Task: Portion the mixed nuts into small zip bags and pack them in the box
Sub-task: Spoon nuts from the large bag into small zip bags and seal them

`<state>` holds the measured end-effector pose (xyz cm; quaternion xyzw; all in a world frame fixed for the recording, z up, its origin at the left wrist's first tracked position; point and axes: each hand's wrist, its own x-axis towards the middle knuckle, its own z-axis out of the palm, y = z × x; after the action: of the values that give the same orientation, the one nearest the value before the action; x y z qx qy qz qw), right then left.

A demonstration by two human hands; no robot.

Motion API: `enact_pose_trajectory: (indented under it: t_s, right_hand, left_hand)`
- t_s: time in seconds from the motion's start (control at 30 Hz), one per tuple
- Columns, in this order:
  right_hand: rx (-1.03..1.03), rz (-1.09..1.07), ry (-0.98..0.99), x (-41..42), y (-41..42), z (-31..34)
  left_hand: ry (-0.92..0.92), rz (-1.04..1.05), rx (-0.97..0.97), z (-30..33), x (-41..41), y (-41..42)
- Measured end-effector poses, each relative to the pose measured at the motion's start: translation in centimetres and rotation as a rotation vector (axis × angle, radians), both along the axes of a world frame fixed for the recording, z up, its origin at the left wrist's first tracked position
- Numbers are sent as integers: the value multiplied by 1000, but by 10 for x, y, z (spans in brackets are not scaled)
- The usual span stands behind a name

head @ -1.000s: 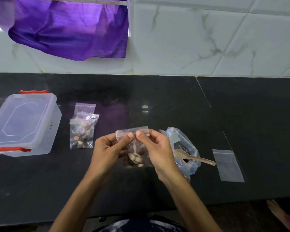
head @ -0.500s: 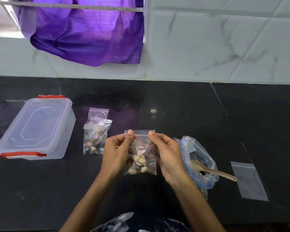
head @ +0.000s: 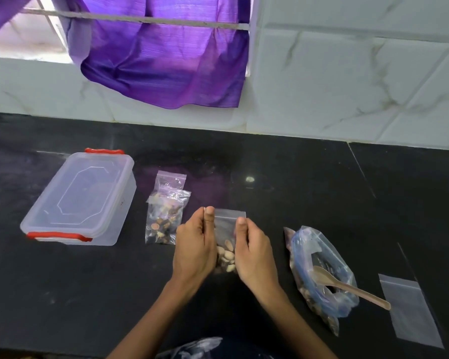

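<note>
A small clear zip bag (head: pixel 226 230) holding pale nuts hangs upright between both hands above the black counter (head: pixel 296 198). My left hand (head: pixel 195 247) pinches its top left corner, and my right hand (head: pixel 253 251) pinches the top right edge. Two filled zip bags (head: pixel 165 212) lie overlapping to the left. Further left sits a clear plastic box (head: pixel 81 200) with red clips, its lid on. At the right is a large blue-tinted bag of mixed nuts (head: pixel 319 275) with a wooden spoon (head: pixel 347 287) resting in its mouth.
An empty flat zip bag (head: pixel 410 310) lies at the far right near the counter's front edge. A purple cloth (head: pixel 161 60) hangs over a rail at the window above the tiled wall.
The hands with the bag have lowered towards the counter and drawn closer together along the bag's top. The view has tilted up and shifted left.
</note>
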<state>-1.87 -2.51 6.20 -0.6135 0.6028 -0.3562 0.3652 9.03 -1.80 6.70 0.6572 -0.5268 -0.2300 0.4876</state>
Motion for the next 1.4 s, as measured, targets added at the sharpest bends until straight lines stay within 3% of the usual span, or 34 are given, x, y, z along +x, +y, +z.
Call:
enact_pose_trajectory:
  t_s: [0.17, 0.37, 0.53, 0.8, 1.07, 1.4]
  right_hand:
    - [-24, -39, -112, 26, -1, -16]
    - [23, 71, -99, 73, -3, -36]
    - [-29, 94, 8, 110, -14, -46]
    - [-14, 24, 238, 130, -22, -56]
    - [-47, -22, 178, 113, 2, -55]
    - [-103, -369, 268, 2, 42, -49]
  left_hand:
    - [-117, 29, 193, -12, 27, 11]
    - [-150, 204, 263, -32, 63, 31]
    - [-326, 332, 329, -36, 97, 21]
    - [-443, 284, 493, -50, 122, 12]
    - [-313, 352, 344, -44, 112, 32]
    - [-245, 135, 170, -36, 36, 46]
